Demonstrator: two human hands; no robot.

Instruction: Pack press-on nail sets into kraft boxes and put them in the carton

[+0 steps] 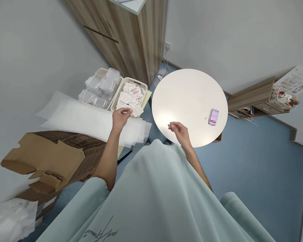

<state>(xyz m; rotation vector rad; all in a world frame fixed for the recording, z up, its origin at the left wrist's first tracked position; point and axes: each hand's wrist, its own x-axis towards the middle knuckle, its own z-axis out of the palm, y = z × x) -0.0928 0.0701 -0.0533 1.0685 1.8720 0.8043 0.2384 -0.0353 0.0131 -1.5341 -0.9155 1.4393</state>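
My left hand (120, 119) is at the near end of a cream plastic basket (116, 99). Its thumb and fingertips are closed on the edge of a small white printed packet (137, 110). Several similar packets (126, 97) lie loosely heaped in the basket. Over the near side of a round white table (189, 97), my right hand (181, 132) hovers with loosely bent fingers and nothing visible between them.
Clear plastic boxes (101, 85) fill another basket on the left. White sheets (91, 122) lie in front of it, beside stacked flat brown cardboard boxes (58, 158). A blurred pink item (213, 117) rests on the table's right side. A wooden cabinet (146, 37) stands behind.
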